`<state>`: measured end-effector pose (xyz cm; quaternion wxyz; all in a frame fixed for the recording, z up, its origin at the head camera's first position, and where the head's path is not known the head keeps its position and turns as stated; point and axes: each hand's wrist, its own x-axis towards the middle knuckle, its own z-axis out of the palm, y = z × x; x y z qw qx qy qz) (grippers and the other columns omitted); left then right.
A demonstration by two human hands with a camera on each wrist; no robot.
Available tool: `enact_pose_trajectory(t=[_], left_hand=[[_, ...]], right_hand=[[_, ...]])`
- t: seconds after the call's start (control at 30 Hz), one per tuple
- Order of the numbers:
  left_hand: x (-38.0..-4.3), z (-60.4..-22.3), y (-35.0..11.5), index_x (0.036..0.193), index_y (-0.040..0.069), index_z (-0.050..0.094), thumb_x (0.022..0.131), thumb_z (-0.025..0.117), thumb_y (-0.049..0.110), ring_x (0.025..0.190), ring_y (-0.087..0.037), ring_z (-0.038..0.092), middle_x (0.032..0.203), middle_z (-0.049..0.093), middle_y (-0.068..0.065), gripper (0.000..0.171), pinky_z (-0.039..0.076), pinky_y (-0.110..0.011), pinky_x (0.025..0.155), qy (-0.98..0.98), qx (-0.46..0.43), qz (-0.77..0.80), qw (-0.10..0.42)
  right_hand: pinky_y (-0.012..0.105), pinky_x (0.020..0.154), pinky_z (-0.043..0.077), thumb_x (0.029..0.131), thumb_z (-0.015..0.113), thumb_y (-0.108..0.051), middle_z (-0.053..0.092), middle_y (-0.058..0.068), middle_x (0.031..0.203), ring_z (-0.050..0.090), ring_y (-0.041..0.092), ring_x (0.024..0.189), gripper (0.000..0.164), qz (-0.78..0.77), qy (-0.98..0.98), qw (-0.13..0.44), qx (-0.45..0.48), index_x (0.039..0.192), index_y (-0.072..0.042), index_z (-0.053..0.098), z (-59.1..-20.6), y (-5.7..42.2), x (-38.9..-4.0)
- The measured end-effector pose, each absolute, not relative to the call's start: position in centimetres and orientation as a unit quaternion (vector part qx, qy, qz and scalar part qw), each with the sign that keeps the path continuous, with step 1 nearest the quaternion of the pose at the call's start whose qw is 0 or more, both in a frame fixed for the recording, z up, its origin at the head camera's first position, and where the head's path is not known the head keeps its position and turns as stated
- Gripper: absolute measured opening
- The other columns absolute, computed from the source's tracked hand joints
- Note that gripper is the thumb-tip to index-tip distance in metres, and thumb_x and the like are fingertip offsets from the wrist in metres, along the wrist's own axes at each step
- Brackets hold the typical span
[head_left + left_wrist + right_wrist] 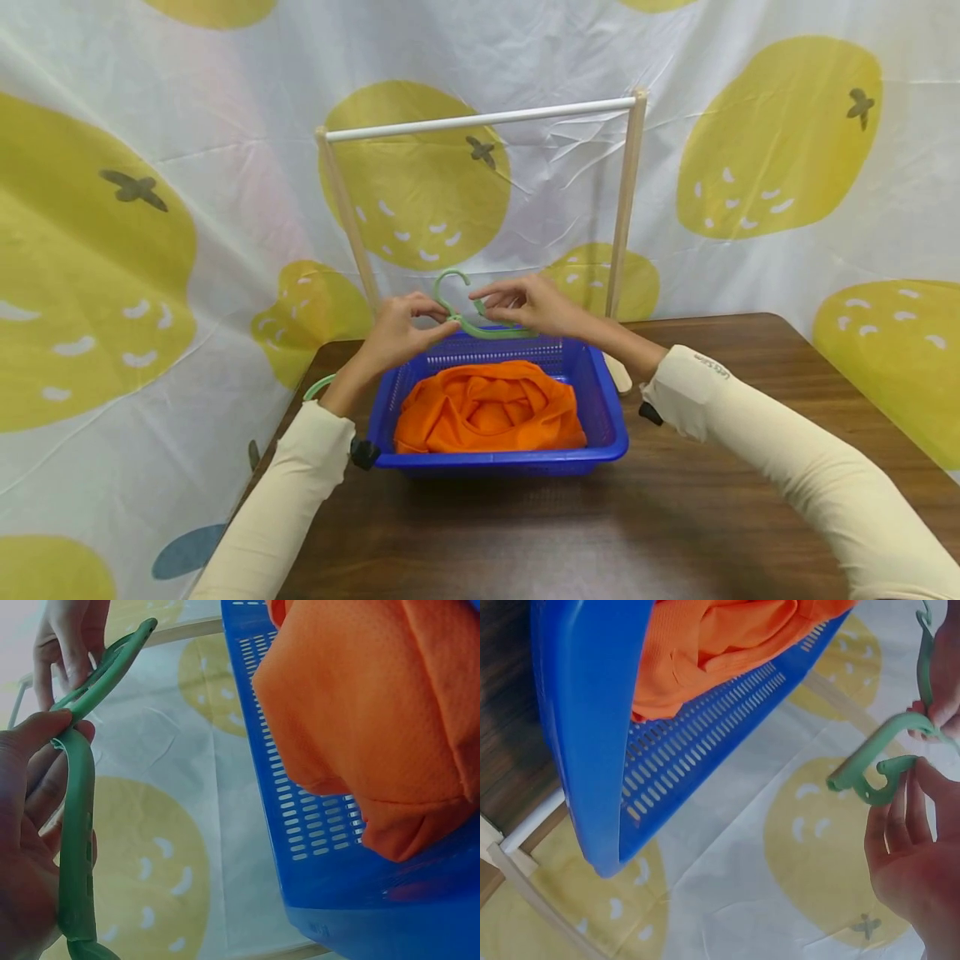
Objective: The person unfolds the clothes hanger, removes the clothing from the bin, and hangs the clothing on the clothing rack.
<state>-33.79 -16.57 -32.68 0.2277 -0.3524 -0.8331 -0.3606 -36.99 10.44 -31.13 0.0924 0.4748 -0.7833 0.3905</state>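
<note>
A green clothes hanger [495, 332] is held up above the back of the blue basket [502, 458]. My left hand [405, 333] pinches it near the base of its hook, thumb against fingers. Part of the hanger [76, 825] runs along the left palm in the left wrist view. Opposite, my right hand [536, 304] pinches a small curved part of the hanger [881, 791] between thumb and fingertips. Orange cloth [487, 408] lies bunched in the basket, beneath both hands.
Behind the basket stands a rack with a white bar [480, 121] and wooden posts [628, 200]. Another green curved piece [318, 386] shows beside the left forearm. The brown table [720, 500] meets a fruit-patterned curtain [750, 275] at the back.
</note>
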Motion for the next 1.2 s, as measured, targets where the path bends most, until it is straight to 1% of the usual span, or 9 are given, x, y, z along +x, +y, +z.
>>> enact_pose_trajectory(t=[0.1, 0.2, 0.33, 0.43, 0.57, 0.77, 0.93, 1.03, 1.2], left_hand=[[-33.8, -32.9, -16.7, 0.091, 0.002, 0.081, 0.082, 0.090, 0.014, 0.088, -0.025, 0.070, 0.087, 0.074, -0.008, 0.017, 0.056, -0.047, 0.087, -0.831, -0.351, -0.368, 0.226], [-33.8, -33.1, -16.9, 0.091, 0.002, 0.081, 0.083, 0.089, 0.013, 0.089, -0.025, 0.069, 0.088, 0.074, -0.007, 0.016, 0.056, -0.046, 0.088, -0.826, -0.350, -0.382, 0.221], [-33.7, -33.3, -17.2, 0.093, 0.003, 0.081, 0.084, 0.088, 0.013, 0.091, -0.023, 0.068, 0.090, 0.073, -0.006, 0.015, 0.055, -0.044, 0.088, -0.822, -0.345, -0.399, 0.216], [-33.6, -33.4, -17.4, 0.094, 0.004, 0.081, 0.085, 0.088, 0.015, 0.091, -0.021, 0.068, 0.090, 0.073, -0.005, 0.015, 0.055, -0.039, 0.087, -0.822, -0.337, -0.403, 0.218], [-33.4, -33.4, -17.8, 0.094, 0.004, 0.082, 0.084, 0.088, 0.014, 0.089, -0.021, 0.069, 0.089, 0.073, -0.005, 0.015, 0.055, -0.033, 0.086, -0.820, -0.327, -0.414, 0.220], [-33.2, -33.6, -18.5, 0.093, 0.004, 0.082, 0.085, 0.088, 0.015, 0.090, -0.027, 0.068, 0.091, 0.075, -0.009, 0.015, 0.051, -0.034, 0.088, -0.814, -0.311, -0.438, 0.222], [-33.1, -33.6, -19.2, 0.094, 0.006, 0.083, 0.087, 0.086, 0.016, 0.091, -0.025, 0.067, 0.095, 0.076, -0.008, 0.013, 0.046, -0.035, 0.089, -0.814, -0.292, -0.446, 0.231], [-33.1, -33.6, -19.5, 0.094, 0.008, 0.083, 0.087, 0.086, 0.016, 0.089, -0.020, 0.067, 0.094, 0.077, -0.006, 0.011, 0.046, -0.033, 0.088, -0.814, -0.291, -0.442, 0.239], [-33.0, -33.5, -19.5, 0.094, 0.009, 0.083, 0.087, 0.086, 0.016, 0.088, -0.019, 0.067, 0.093, 0.076, -0.005, 0.011, 0.046, -0.032, 0.088, -0.811, -0.293, -0.445, 0.243]], right_hand=[[0.033, 0.071, 0.058, 0.095, 0.074, -0.001, 0.078, 0.013, 0.099, 0.076, 0.027, 0.084, 0.031, 0.411, -0.776, 0.107, 0.466, 0.126, -0.003, 0.073, -30.8, 11.0, -37.3], [0.028, 0.070, 0.058, 0.094, 0.074, 0.000, 0.078, 0.016, 0.099, 0.076, 0.031, 0.087, 0.030, 0.435, -0.773, 0.110, 0.447, 0.124, -0.001, 0.071, -30.4, 11.6, -37.5], [0.024, 0.073, 0.057, 0.094, 0.074, 0.002, 0.077, 0.019, 0.101, 0.076, 0.033, 0.090, 0.031, 0.460, -0.775, 0.105, 0.420, 0.124, 0.001, 0.068, -29.6, 12.8, -37.5], [0.024, 0.074, 0.057, 0.095, 0.073, 0.002, 0.077, 0.020, 0.101, 0.075, 0.032, 0.090, 0.031, 0.466, -0.778, 0.106, 0.407, 0.125, 0.001, 0.066, -29.2, 13.9, -37.6], [0.024, 0.076, 0.057, 0.095, 0.074, 0.000, 0.076, 0.021, 0.098, 0.074, 0.035, 0.090, 0.032, 0.463, -0.787, 0.112, 0.392, 0.126, 0.001, 0.066, -29.1, 15.4, -37.7], [0.023, 0.078, 0.058, 0.093, 0.074, 0.003, 0.076, 0.023, 0.101, 0.074, 0.031, 0.088, 0.035, 0.451, -0.803, 0.119, 0.371, 0.127, 0.002, 0.066, -29.6, 17.6, -37.8], [0.025, 0.078, 0.059, 0.092, 0.076, 0.002, 0.076, 0.022, 0.103, 0.075, 0.033, 0.090, 0.037, 0.432, -0.814, 0.124, 0.367, 0.128, 0.002, 0.067, -30.4, 19.2, -37.7], [0.027, 0.079, 0.060, 0.092, 0.078, -0.002, 0.078, 0.017, 0.100, 0.075, 0.030, 0.090, 0.037, 0.413, -0.823, 0.124, 0.369, 0.128, 0.000, 0.068, -31.1, 19.9, -37.7], [0.035, 0.081, 0.061, 0.092, 0.079, -0.005, 0.079, 0.012, 0.096, 0.076, 0.027, 0.089, 0.033, 0.396, -0.831, 0.122, 0.371, 0.124, -0.003, 0.070, -32.4, 20.5, -37.9]])
